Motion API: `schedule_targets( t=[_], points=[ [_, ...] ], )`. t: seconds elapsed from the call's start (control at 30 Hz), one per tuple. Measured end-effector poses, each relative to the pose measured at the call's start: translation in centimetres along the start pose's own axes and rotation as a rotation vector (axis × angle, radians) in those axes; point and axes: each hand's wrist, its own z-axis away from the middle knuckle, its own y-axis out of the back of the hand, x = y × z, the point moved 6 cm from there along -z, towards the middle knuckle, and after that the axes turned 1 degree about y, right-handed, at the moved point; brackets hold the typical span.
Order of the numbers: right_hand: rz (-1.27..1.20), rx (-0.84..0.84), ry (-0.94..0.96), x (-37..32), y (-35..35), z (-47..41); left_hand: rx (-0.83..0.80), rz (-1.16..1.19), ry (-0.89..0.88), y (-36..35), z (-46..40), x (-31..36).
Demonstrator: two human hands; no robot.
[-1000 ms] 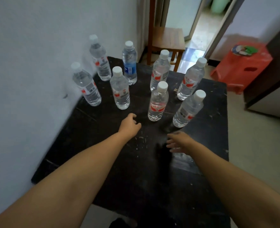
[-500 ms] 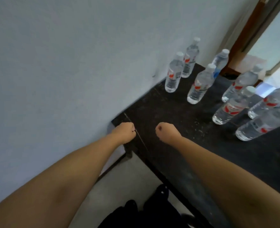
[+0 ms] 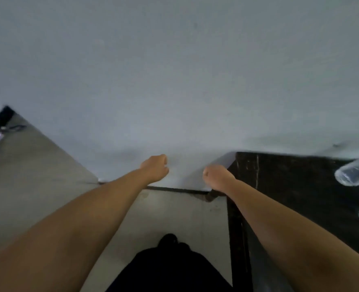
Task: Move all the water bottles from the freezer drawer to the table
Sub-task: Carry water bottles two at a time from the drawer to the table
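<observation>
Nearest the camera, dark clothing point(image 3: 170, 268) is filling the bottom middle of the view, with pale grey floor point(image 3: 37, 165) showing around it. Both bare forearms are reaching forward. The left hand point(image 3: 155, 169) is curling into a loose fist and holding nothing; the right hand point(image 3: 215, 178) is doing the same, its fingers tucked under, with no bottle in its grip.

To the right, the black counter point(image 3: 290, 186) is showing a scuffed, speckled, hard flat top with a pale scratch near its corner. Two water bottles point(image 3: 355, 173) are peeking in at its right edge, one above the other, both cut off by the frame. They are clear, ribbed plastic; the upper one is wearing a red and white label. Their caps are not in view.

Such bottles are probably being fairly light, thin-walled and slightly squashy, perhaps cold and slick with damp from a freezer. Wrapping the hand round the mid-body at the label is looking like the safest hold.

Farthest off, a plain matt white wall point(image 3: 174, 70) is filling the upper view. The freezer drawer is not appearing anywhere.
</observation>
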Motion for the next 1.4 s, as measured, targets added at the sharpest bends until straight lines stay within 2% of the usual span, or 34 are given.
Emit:
schedule_targets(
  t=[0.27,0.53,0.7,0.87,0.97,1.17,1.4],
  points=[
    [0.31,-0.114,0.304,-8.6,-5.5,-0.5,0.132,0.226,0.378,-3.4,10.4,-10.1],
    [0.569,-0.219,0.696,-19.8,-13.5,4.6,0.312,0.438,0.772,-7.2,24.7,-18.5],
    [0.734,-0.289,0.827,-24.0,-19.2,9.5,0.387,0.566,0.934,-11.4,33.1,-21.4],
    [0.869,-0.346,0.998,-27.9,-29.3,19.1,0.468,0.669,1.079,-17.9,45.8,-24.0],
    [0.951,-0.376,1.069,-28.7,-35.2,25.1,0.486,0.717,1.165,-21.8,53.3,-25.3],
    [1.118,-0.477,1.328,-30.1,-46.8,38.2,0.599,0.79,1.383,-29.5,68.2,-27.3],
    [1.224,-0.523,1.553,-32.7,-55.9,49.4,0.759,0.985,1.62,-37.9,79.4,-26.5]
  ],
)
